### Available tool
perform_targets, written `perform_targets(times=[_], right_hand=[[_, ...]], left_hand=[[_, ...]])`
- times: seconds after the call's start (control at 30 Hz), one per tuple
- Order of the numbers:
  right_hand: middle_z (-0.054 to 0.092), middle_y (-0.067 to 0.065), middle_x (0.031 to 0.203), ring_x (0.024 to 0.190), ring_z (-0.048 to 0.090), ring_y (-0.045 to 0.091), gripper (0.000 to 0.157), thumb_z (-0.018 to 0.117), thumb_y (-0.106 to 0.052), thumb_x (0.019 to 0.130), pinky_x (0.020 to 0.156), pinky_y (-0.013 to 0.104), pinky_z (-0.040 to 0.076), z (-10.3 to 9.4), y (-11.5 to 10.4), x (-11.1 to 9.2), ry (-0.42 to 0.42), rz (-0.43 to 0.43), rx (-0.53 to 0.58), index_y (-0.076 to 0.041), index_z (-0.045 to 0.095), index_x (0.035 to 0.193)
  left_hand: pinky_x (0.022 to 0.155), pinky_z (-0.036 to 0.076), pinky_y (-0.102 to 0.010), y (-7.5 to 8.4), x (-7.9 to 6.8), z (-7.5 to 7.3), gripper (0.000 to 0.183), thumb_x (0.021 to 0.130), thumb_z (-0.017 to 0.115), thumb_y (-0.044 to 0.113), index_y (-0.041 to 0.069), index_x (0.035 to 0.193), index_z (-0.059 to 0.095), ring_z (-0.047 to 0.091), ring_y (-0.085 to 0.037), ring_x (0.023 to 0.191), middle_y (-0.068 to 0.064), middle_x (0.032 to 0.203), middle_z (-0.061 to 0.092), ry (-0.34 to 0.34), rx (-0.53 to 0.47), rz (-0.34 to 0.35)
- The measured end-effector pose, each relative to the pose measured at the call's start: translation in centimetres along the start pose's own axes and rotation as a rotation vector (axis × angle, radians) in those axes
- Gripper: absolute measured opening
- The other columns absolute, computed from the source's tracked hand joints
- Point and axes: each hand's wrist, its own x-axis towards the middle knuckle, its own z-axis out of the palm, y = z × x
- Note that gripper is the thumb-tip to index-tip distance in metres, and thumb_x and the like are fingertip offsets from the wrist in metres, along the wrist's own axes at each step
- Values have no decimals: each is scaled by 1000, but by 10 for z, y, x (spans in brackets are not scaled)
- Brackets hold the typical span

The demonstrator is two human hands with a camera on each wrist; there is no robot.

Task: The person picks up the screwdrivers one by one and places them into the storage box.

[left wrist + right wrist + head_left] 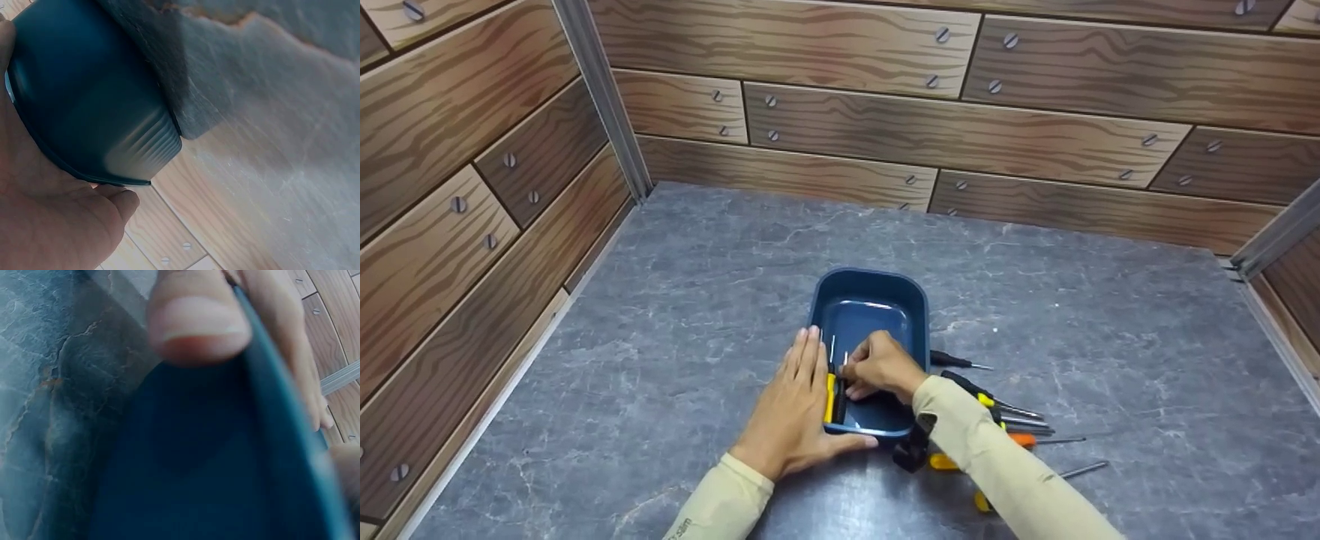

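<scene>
dark blue bin (874, 316), yellow tool handle (830, 397), grey white-veined table (697, 315), brown wood-grain wall (840, 112).

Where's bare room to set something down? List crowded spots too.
Free: table from left hand to left wall, and from blue bin to back wall. Crowded: right of the bin, where screwdrivers lie by the right sleeve, and the bin's near half, around the right hand.

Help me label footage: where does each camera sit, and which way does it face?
Head: on the head, facing forward and down at the blue bin; left hand, right hand and both sleeves show.
Left wrist: worn there, facing the bin's outer wall; part of the left hand shows.
Right wrist: worn there, facing the bin up close; blurred thumb and fingers show, whose unclear.
Head and left wrist share bin, tabletop, patterned walls.
</scene>
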Motion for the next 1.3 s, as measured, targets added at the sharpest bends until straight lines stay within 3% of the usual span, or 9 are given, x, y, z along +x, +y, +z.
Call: perform_targets(times=[0.27, 0.43, 0.57, 0.8, 0.93, 1.03, 1.13, 1.3], right_hand=[[67, 14, 74, 53, 66, 15, 11, 75, 5, 85, 56, 29, 61, -1, -1, -1, 16, 0, 13, 5, 65, 80], [68, 14, 75, 53, 67, 16, 11, 76, 5, 84, 57, 29, 61, 4, 3, -7, 23, -18, 2, 6, 66, 80], [69, 14, 74, 56, 68, 16, 8, 74, 4, 84, 59, 29, 62, 7, 8, -10, -3, -38, -8, 7, 68, 81], [71, 15, 79, 59, 69, 16, 2, 69, 9, 85, 61, 30, 62, 4, 8, -13, -11, -56, -22, 10, 69, 83], [71, 15, 81, 59, 68, 16, 5, 70, 7, 86, 60, 30, 62, -3, 2, -18, 38, -85, -9, 6, 66, 84], [69, 14, 79, 59, 68, 18, 7, 72, 7, 86, 60, 33, 62, -11, -6, -23, 120, -157, 34, 5, 65, 87], [67, 13, 77, 61, 67, 18, 8, 73, 7, 86, 61, 37, 63, -24, -12, -27, 205, -299, 65, 6, 66, 90], [72, 13, 84, 71, 66, 18, 9, 74, 5, 86, 66, 25, 57, -57, -11, -27, 365, -572, 9, 7, 71, 94]], left_hand=[[124, 17, -47, 0, 2, -3, 133, 77, 45, 92, -16, 153, 23, 13, -41, 153, -33, 162, 16, 31, 23, 14], [124, 19, -48, 0, -5, -1, 133, 77, 44, 92, -16, 153, 24, 14, -41, 152, -33, 162, 16, 31, 7, 13], [124, 19, -48, 0, -11, 1, 132, 77, 46, 92, -15, 153, 23, 12, -41, 153, -32, 163, 16, 17, -25, 3], [124, 19, -49, 1, -10, 3, 131, 78, 49, 90, -14, 154, 22, 11, -40, 153, -31, 163, 14, 18, -45, 4], [124, 19, -48, 1, -9, 3, 132, 77, 49, 90, -14, 154, 22, 12, -40, 153, -31, 163, 14, 18, -32, 0], [124, 19, -48, 2, -8, 2, 133, 77, 50, 90, -14, 154, 23, 12, -41, 153, -31, 163, 14, 16, -29, -5], [123, 19, -49, 2, -6, 1, 133, 76, 52, 89, -14, 154, 22, 11, -40, 153, -31, 164, 12, 12, -41, -14], [124, 16, -49, 2, -2, 0, 133, 76, 53, 89, -13, 155, 19, 7, -39, 154, -29, 165, 8, -7, -54, -25]])
